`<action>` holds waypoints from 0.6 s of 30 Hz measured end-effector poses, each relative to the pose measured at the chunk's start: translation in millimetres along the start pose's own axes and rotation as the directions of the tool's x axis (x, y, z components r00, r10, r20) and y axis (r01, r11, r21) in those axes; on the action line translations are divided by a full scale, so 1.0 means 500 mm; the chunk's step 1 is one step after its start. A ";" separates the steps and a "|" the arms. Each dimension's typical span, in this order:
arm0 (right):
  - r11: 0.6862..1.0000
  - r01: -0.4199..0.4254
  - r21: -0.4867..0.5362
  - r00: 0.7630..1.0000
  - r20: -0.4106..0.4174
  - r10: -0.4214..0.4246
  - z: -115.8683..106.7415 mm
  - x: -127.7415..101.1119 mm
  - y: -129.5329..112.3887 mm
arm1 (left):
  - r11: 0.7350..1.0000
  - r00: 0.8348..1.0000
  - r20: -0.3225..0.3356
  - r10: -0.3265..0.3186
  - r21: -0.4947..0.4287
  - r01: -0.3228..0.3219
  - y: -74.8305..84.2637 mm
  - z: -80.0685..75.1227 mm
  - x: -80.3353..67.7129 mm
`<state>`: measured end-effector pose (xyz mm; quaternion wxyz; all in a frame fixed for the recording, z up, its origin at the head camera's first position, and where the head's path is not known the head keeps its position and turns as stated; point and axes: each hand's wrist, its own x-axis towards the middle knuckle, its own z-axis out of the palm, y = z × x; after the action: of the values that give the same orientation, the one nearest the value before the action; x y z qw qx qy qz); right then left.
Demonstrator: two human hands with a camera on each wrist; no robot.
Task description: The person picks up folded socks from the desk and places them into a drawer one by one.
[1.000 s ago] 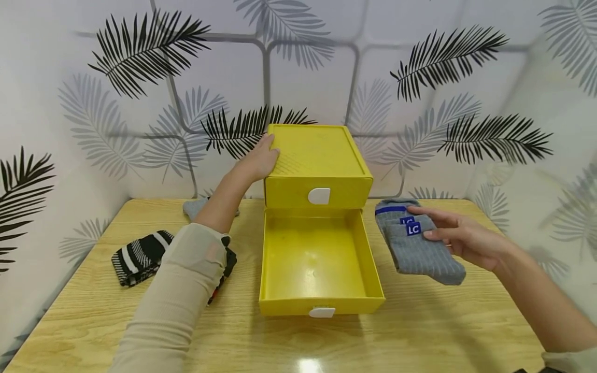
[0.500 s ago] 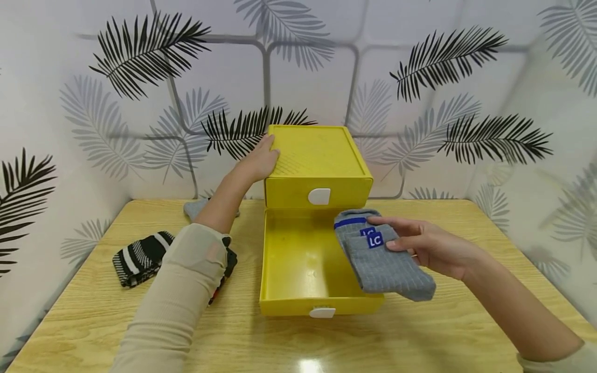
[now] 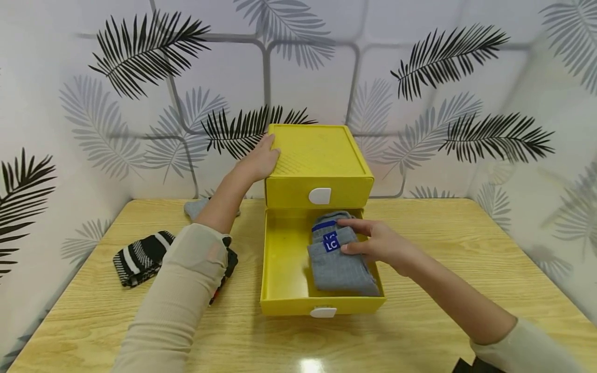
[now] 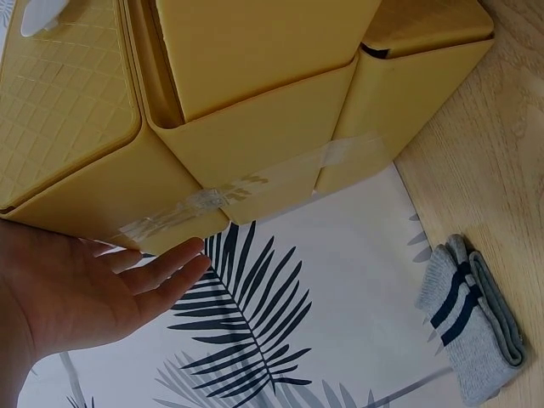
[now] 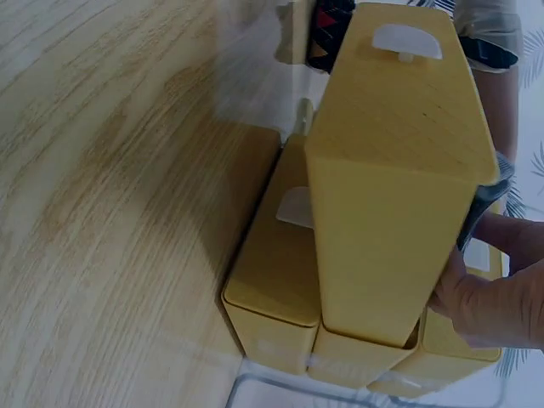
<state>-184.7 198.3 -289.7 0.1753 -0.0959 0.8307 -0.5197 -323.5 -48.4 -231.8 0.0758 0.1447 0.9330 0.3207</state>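
Jutting toward the near side, a yellow drawer (image 3: 280, 306) stands pulled out; over its right half are folded grey socks (image 3: 342, 272), pinched between the thumb and fingers of the right hand (image 3: 384, 246). Their loose near end could snag on the drawer's rim if lowered too far right. Black-and-white socks (image 3: 142, 259) lie left on the table (image 3: 420, 331). Farther off, the left hand (image 3: 258, 161), fingers extended, rests at the left edge of the yellow cabinet (image 3: 317, 150); without that steadying, a bump might shift it
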 end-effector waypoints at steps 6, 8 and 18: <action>0.901 0.022 -0.434 0.992 -0.099 -0.072 0.025 0.013 0.001 | 1.000 1.000 0.001 0.002 0.004 -0.002 -0.001 -0.001 0.001; 0.838 0.028 -0.544 0.992 -0.090 -0.092 0.032 0.013 -0.002 | 1.000 1.000 0.001 0.005 0.008 -0.005 -0.001 -0.002 0.001; 0.593 0.014 -0.805 0.968 -0.137 -0.209 0.060 -0.004 -0.017 | 1.000 1.000 -0.001 0.006 -0.001 -0.006 0.000 -0.001 0.000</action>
<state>-171.1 170.2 -293.6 -0.0109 -0.1586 0.9810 -0.1108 -323.6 -48.7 -231.3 0.0745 0.1472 0.9324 0.3217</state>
